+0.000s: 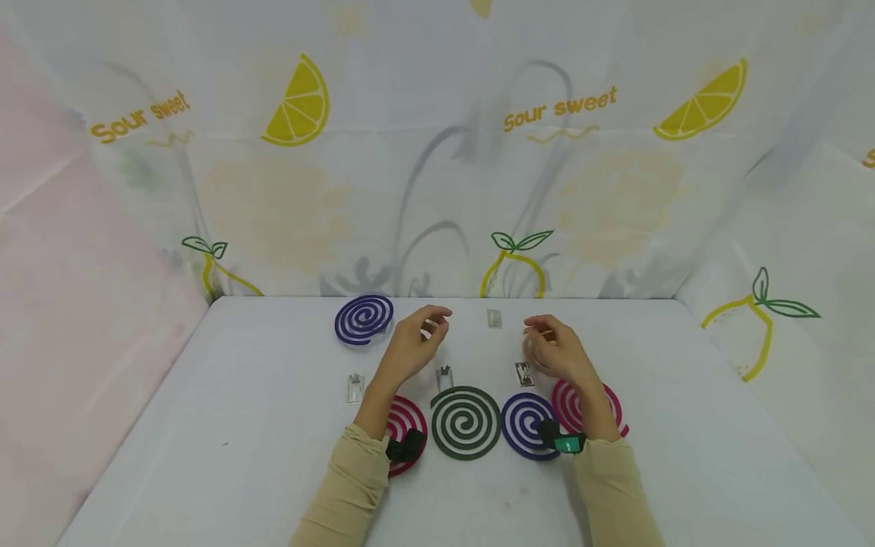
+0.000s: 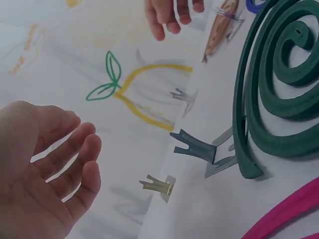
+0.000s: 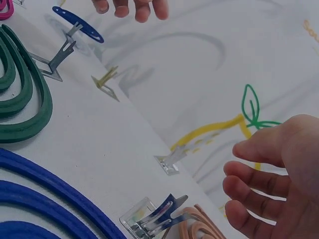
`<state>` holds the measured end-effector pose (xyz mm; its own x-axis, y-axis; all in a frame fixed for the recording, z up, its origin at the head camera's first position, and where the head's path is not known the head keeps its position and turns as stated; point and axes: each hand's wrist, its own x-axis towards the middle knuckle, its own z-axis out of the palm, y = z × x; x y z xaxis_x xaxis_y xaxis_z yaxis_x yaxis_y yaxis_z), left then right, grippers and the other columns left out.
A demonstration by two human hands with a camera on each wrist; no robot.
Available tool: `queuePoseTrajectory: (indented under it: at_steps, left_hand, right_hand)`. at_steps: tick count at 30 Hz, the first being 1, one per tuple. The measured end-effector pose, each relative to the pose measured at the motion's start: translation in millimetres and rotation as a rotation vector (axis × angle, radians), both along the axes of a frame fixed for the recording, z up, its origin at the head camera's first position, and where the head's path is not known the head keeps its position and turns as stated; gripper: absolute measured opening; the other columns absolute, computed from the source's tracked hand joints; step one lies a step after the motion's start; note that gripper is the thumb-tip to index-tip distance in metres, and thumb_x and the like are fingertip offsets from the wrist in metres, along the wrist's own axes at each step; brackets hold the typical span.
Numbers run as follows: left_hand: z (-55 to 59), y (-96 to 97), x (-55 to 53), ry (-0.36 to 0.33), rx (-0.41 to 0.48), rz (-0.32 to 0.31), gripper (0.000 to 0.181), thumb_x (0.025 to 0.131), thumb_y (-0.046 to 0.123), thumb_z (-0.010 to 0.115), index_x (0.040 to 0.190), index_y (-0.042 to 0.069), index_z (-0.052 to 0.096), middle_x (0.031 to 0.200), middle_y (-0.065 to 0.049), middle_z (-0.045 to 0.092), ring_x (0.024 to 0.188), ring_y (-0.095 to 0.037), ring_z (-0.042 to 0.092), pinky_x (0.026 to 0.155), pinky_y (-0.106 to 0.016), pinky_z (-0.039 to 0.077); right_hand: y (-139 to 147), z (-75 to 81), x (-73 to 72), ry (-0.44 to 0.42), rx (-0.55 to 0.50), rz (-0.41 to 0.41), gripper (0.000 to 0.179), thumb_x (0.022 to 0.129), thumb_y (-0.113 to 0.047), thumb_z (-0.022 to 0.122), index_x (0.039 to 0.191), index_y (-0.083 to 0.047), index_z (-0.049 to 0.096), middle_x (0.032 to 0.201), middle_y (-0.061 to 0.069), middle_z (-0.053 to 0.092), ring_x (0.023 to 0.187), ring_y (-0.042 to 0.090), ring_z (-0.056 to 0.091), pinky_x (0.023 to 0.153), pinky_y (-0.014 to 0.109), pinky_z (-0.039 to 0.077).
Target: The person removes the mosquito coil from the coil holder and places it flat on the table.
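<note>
My left hand [image 1: 413,346] hovers over the back of the table with loosely bent fingers, holding nothing. Level with it, my right hand [image 1: 557,351] is likewise empty and loosely bent. A green mosquito coil [image 1: 466,423] lies in the front row, its outer end over a metal coil stand [image 2: 194,147]. To its right is a blue mosquito coil [image 1: 522,425]. Pink coils, one at left [image 1: 403,425] and one at right [image 1: 570,406], are partly covered by my forearms. Near my right hand stand another metal stand [image 1: 523,374] and a brown coil [image 3: 197,224].
At the back left, a blue-purple coil [image 1: 364,319] sits tilted, raised on a stand. More small metal stands are at the left [image 1: 355,388] and the back middle [image 1: 494,318]. A lemon-printed cloth [image 1: 424,152] hangs behind the white table [image 1: 205,425].
</note>
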<state>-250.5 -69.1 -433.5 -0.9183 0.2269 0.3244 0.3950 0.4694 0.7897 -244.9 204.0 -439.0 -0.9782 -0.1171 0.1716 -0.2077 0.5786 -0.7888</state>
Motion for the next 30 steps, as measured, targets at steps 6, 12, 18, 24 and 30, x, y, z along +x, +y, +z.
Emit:
queuePoseTrajectory:
  at_steps: [6,12,18,24,30]
  left_hand:
    - [7.6,-8.2,0.7,-0.004,0.003,-0.005,0.023,0.094,0.015,0.057,0.116,0.013,0.063,0.101,-0.005,0.067,0.091,-0.018,0.066,0.072,-0.027,0.052]
    - [8.7,-19.8,-0.7,-0.003,0.004,0.021,0.025,0.093,0.015,0.058,0.118,0.009,0.062,0.102,-0.007,0.066,0.093,-0.021,0.066,0.075,-0.031,0.052]
    - [9.6,-29.4,-0.6,-0.022,0.002,0.047,0.025,0.094,0.015,0.057,0.118,0.011,0.062,0.103,-0.007,0.067,0.094,-0.022,0.065,0.077,-0.033,0.052]
    - [8.8,-35.8,-1.6,-0.037,0.009,0.055,0.024,0.095,0.017,0.056,0.118,0.012,0.062,0.105,-0.008,0.066,0.096,-0.023,0.065,0.078,-0.035,0.052]
    - [9.8,-48.4,-2.5,-0.05,0.013,0.074,0.024,0.095,0.018,0.056,0.118,0.013,0.062,0.106,-0.008,0.066,0.096,-0.023,0.064,0.079,-0.034,0.051]
  right_hand:
    - [-8,5.3,1.9,-0.079,0.118,-0.074,0.03,0.095,-0.023,0.05,0.121,-0.011,0.06,0.114,0.014,0.064,0.105,0.03,0.062,0.09,0.044,0.046]
    - [-12,5.8,3.1,-0.094,0.136,-0.081,0.03,0.096,-0.026,0.05,0.122,-0.014,0.059,0.116,0.011,0.063,0.107,0.029,0.062,0.087,0.041,0.048]
    - [-14,4.5,3.1,-0.054,0.085,-0.027,0.028,0.095,-0.021,0.052,0.12,-0.009,0.06,0.112,0.015,0.063,0.101,0.03,0.062,0.076,0.031,0.05]
    - [-19,3.9,3.5,-0.034,0.021,0.055,0.029,0.096,-0.017,0.053,0.12,-0.004,0.058,0.11,0.018,0.062,0.096,0.029,0.061,0.074,0.028,0.049]
    - [-27,7.6,5.7,-0.027,0.016,0.082,0.027,0.096,-0.016,0.053,0.12,-0.003,0.058,0.108,0.018,0.062,0.094,0.027,0.061,0.075,0.029,0.048]
